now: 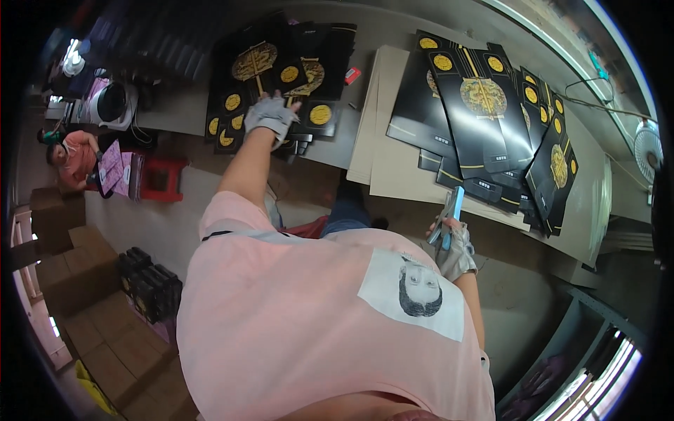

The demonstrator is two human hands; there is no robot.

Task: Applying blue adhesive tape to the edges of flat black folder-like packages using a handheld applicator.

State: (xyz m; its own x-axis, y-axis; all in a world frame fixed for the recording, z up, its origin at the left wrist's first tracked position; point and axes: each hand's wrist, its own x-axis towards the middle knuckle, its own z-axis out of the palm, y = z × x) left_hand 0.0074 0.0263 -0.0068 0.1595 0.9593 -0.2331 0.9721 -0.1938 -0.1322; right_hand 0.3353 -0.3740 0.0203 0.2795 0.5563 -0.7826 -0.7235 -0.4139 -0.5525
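The person's left hand [272, 118], in a pale grey-white glove with bare fingertips, reaches to the upper left of the frame. Its fingers are loosely spread over a fanned pile of glossy black printed sheets with gold medallions [289, 74]. The right hand [456, 251], gloved alike, is held at centre right, its fingers wrapped around a light-blue and silver metal hand tool [453, 214], perhaps a plier-type stapler.

The step in hand looks like handling a sheet from the left pile with the tool kept ready. Done well, it would call for taking a single sheet by its edge, with light fingertips, since the glossy faces would probably scuff and the overlapping layers could slide together. The tool is best kept clear of the printed faces, with a relaxed grip and its nose pointed away from the body. A second, larger stack of black and gold sheets [484, 102] lies at the upper right over flat beige cardboard sheets [404, 186]; its uneven, fanned edges suggest that a careless sleeve could shift it.

Whether the left fingertips pinch an edge or only rest on the pile cannot be told. The right palm and part of the tool's handles are covered by the fingers. The far upper left is too dark to read, and the fisheye rim cuts off the outer corners.
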